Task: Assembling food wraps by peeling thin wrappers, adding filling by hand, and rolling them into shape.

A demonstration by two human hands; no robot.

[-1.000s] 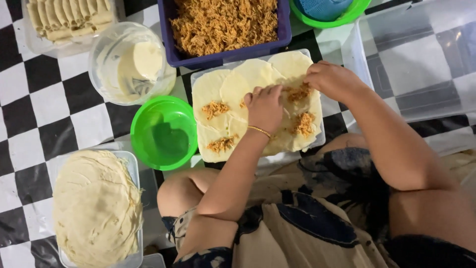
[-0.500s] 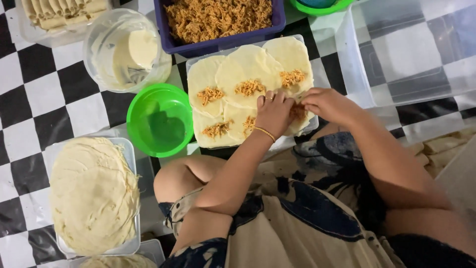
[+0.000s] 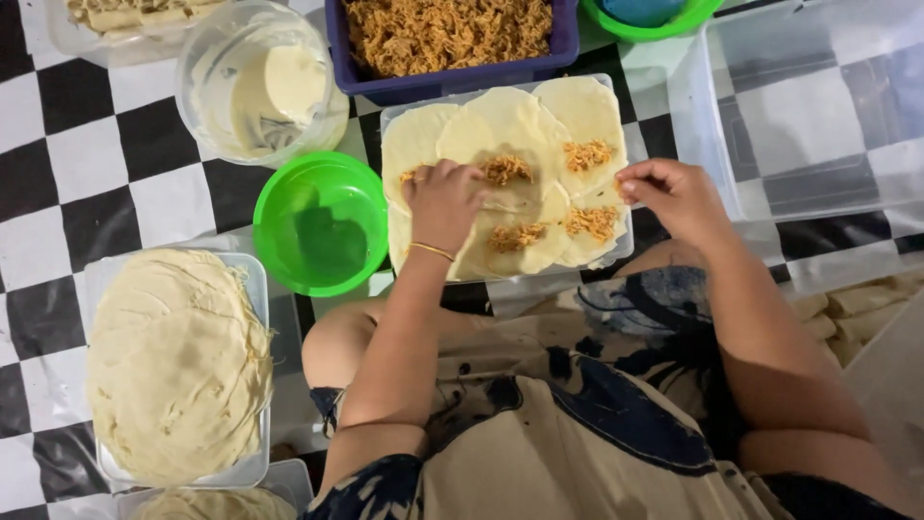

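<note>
Pale wrappers (image 3: 510, 125), four filling heaps (image 3: 588, 154), two hands (image 3: 443, 204)

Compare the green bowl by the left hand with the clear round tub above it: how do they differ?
The green bowl is opaque bright green and looks empty; the clear tub is see-through and holds pale batter. The green bowl sits beside the left hand; the clear tub sits farther away. Both are round, open-topped and upright on the checkered floor.

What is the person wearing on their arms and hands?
Both arms are bare, with no sleeves showing. The left hand has no glove, and a thin gold bracelet circles its wrist. The right hand is bare too, with no bracelet or glove. I cannot tell whether any fingers carry rings. The clothes below are beige with dark blue patches.
</note>
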